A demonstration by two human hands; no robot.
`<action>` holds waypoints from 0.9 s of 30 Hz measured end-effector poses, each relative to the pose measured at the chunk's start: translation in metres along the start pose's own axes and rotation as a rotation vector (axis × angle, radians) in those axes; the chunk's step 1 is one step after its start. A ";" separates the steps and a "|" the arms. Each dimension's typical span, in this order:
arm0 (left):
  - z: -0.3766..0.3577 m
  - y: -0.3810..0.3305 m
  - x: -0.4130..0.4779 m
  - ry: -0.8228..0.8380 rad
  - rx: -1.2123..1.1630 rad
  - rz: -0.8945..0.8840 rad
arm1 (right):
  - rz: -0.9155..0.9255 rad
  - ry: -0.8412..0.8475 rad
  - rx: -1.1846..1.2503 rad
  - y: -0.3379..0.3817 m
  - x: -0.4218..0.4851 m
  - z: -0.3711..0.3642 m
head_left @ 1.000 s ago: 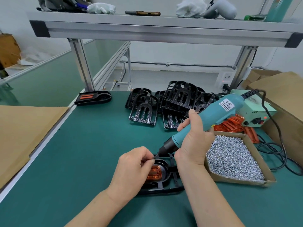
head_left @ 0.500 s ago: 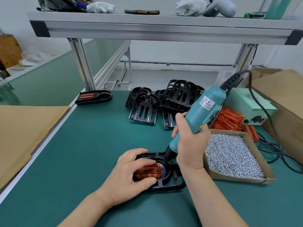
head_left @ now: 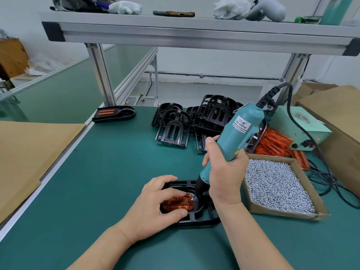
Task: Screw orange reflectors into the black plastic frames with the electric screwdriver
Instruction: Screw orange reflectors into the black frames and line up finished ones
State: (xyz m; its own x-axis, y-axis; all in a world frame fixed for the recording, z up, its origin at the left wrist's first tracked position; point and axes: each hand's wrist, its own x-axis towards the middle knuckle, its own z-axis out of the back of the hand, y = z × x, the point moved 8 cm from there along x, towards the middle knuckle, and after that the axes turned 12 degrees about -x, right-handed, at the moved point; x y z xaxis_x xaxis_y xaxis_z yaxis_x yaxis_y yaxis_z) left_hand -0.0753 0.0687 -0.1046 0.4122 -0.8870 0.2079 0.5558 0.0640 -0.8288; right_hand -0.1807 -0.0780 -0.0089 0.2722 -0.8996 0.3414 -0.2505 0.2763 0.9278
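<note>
Screwdriver [head_left: 240, 133] steeper than before, tip now down on reflector [head_left: 178, 205] corner.

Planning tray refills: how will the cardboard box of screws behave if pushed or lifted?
Probably heavy for its size: the cardboard box is nearly full of metal screws. Thin, low walls may sag if lifted by one edge. Loose screws would likely spill when tilted.

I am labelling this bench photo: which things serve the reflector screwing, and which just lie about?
For the job: electric screwdriver, orange reflector, black frame, box of screws, pile of frames, loose reflectors.
Lying about: white glove, phone, cardboard sheet.
</note>
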 end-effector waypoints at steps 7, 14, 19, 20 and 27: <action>0.000 0.002 0.001 -0.002 -0.006 -0.004 | 0.023 0.006 -0.012 0.000 -0.004 -0.002; -0.001 0.004 0.000 0.006 -0.007 0.000 | 0.026 -0.003 -0.007 -0.002 -0.004 -0.001; -0.002 0.004 0.002 0.009 -0.022 0.002 | -0.021 -0.009 0.000 -0.008 -0.002 0.001; -0.002 0.003 0.002 0.009 -0.021 -0.001 | -0.028 -0.004 -0.003 -0.009 -0.001 0.000; -0.003 0.001 0.002 -0.003 -0.029 -0.021 | -0.046 0.011 -0.015 -0.015 -0.004 -0.002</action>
State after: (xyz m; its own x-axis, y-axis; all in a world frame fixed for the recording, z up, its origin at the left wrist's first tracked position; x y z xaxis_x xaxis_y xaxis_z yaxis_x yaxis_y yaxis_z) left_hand -0.0762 0.0659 -0.1067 0.4032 -0.8865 0.2272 0.5434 0.0322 -0.8388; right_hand -0.1761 -0.0780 -0.0235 0.2931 -0.9077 0.3002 -0.2238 0.2401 0.9446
